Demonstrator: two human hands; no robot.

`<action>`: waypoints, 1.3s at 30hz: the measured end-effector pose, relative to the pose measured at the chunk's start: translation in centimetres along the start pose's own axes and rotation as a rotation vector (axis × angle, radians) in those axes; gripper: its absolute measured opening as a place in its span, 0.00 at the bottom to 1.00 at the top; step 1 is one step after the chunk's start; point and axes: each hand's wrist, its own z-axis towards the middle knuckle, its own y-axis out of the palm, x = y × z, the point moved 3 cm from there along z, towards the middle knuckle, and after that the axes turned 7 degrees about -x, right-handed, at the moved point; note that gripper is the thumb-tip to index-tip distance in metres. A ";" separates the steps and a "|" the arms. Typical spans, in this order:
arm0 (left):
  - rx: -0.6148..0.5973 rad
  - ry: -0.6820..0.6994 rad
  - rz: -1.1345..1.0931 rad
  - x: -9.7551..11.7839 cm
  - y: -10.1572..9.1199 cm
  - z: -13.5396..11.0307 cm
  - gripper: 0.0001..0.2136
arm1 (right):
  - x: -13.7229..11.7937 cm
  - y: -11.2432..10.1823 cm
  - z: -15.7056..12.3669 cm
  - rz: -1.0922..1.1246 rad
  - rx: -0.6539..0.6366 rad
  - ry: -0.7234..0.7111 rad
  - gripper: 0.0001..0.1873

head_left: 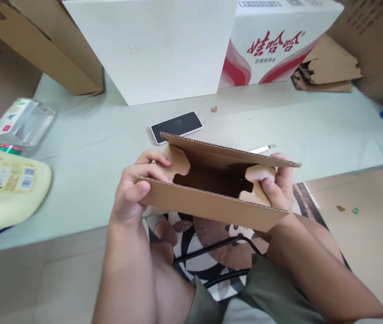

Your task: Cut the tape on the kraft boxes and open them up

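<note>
Between my two hands is a small brown cardboard box [208, 204], held above my lap with its open end facing me. Its two long flaps stand apart, and the short notched side flaps are folded partly inward over the dark inside. My left hand [137, 184] grips the left end, with its fingers on the left side flap and the thumb at the near edge. At the right end, my right hand [281, 186] holds the box, its thumb pressing on the right side flap. Some fingers of the right hand are hidden behind the cardboard.
On the pale green cloth-covered surface lie a phone [177, 127] and a small metal tool [261, 149]. A clear bottle [25, 121] and a yellow jug [9, 189] are at left. White cartons [164, 49] stand behind; flattened cardboard [333, 67] lies at back right.
</note>
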 end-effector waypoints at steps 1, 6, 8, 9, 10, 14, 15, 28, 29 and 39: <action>0.015 0.000 0.009 0.1 0.1 0.0 0.22 | -0.1 0.0 0.1 0.067 0.008 -0.007 0.16; 0.131 -0.077 -0.111 -0.2 0.5 -0.1 0.14 | 0.3 0.0 0.3 0.237 0.021 -0.077 0.13; 0.187 -0.078 -0.166 -0.4 0.5 -0.2 0.15 | 0.5 -0.1 0.3 0.250 0.009 -0.091 0.21; 0.210 -0.067 -0.172 -0.4 0.5 -0.3 0.17 | 0.6 -0.1 0.2 0.238 0.004 -0.088 0.21; 0.224 -0.056 -0.162 -0.4 0.4 -0.3 0.17 | 0.6 -0.2 0.2 0.217 0.000 -0.079 0.19; 0.185 -0.079 -0.063 -0.3 0.4 -0.3 0.11 | 0.1 -0.4 0.4 0.195 -0.025 -0.028 0.08; 0.177 -0.085 -0.045 -0.2 0.4 -0.3 0.10 | -0.1 -0.5 0.5 0.218 -0.024 -0.033 0.07; 0.466 -0.140 -0.190 -0.5 -2.1 -0.3 0.07 | 2.8 0.1 -0.2 0.193 -0.147 0.286 0.31; 0.485 -0.151 -0.191 -0.4 -2.2 -0.3 0.07 | 2.8 0.3 -0.3 0.220 -0.161 0.299 0.32; 0.493 -0.458 -0.063 -4.3 -0.1 -0.6 0.10 | 0.7 1.7 -0.6 0.237 -0.315 0.254 0.37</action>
